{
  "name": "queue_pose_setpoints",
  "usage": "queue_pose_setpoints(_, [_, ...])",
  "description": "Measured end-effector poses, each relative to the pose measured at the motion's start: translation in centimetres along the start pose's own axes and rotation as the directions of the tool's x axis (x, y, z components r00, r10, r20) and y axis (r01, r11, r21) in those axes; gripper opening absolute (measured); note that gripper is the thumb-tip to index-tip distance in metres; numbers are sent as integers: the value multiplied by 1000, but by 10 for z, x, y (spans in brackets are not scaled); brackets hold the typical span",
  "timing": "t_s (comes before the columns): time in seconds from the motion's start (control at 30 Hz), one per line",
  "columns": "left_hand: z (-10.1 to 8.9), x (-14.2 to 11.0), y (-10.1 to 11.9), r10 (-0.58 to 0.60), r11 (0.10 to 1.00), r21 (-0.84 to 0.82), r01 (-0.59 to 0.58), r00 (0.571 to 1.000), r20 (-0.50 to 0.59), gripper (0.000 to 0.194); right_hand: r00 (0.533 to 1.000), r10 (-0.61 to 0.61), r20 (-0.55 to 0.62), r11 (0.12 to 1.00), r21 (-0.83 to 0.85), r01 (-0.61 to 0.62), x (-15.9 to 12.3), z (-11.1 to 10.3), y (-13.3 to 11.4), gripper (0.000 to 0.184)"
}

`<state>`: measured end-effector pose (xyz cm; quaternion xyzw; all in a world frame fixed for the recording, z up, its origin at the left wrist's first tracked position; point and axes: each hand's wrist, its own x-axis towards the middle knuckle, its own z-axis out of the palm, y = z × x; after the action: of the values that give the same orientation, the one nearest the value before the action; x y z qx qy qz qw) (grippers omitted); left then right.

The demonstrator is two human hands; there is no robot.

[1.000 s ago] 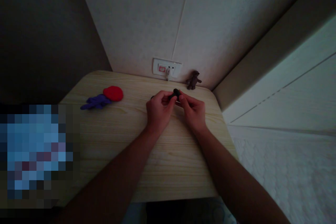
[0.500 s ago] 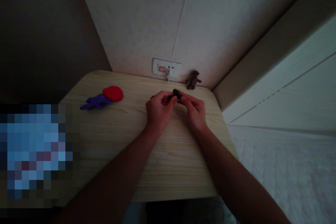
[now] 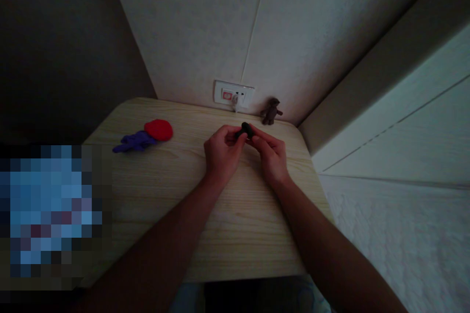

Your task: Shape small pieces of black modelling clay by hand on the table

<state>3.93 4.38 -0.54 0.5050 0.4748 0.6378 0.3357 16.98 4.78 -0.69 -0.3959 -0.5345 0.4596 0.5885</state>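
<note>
Between my two hands, above the wooden tabletop, is a small black piece of what looks like modelling clay (image 3: 247, 129), with a rounded top. My left hand (image 3: 223, 151) pinches it from the left with thumb and fingers. From the other side my right hand (image 3: 270, 153) closes its fingertips on the same piece. Part of the black clay is hidden behind the fingers. A small dark brown bear figure (image 3: 272, 111) stands behind my right hand, near the wall. Off to the left lie a flat red disc (image 3: 159, 129) and a purple lumpy shape (image 3: 135, 141), touching each other.
The light wooden table (image 3: 235, 234) has rounded back corners and meets the wall. A wall socket (image 3: 234, 94) with a plug in it sits just above its back edge. A pale panel (image 3: 396, 122) rises on the right. At lower left, a blurred-out bluish patch (image 3: 47, 205) cannot be made out.
Both hands stay in nearly the same place, with only slight finger movement around the black clay. A small dark bit at the left edge of my left hand no longer shows.
</note>
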Motion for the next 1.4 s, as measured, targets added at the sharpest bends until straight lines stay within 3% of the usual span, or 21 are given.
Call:
queue_pose_setpoints(0.53, [0,0,-4,7,999,-37,-7,1000,1,15,1000,21,16,994,111,-23,-1,3,-4,33])
queue_pose_setpoints(0.93, [0,1,-1,0,1000,-9,0,1000,0,15,1000,8,22,1000,-13,-8,1,0,-3,38])
queue_pose_setpoints(1.4, [1,-1,-1,30,999,-24,-29,999,13,16,999,-11,-47,1000,-9,10,1,-2,-1,37])
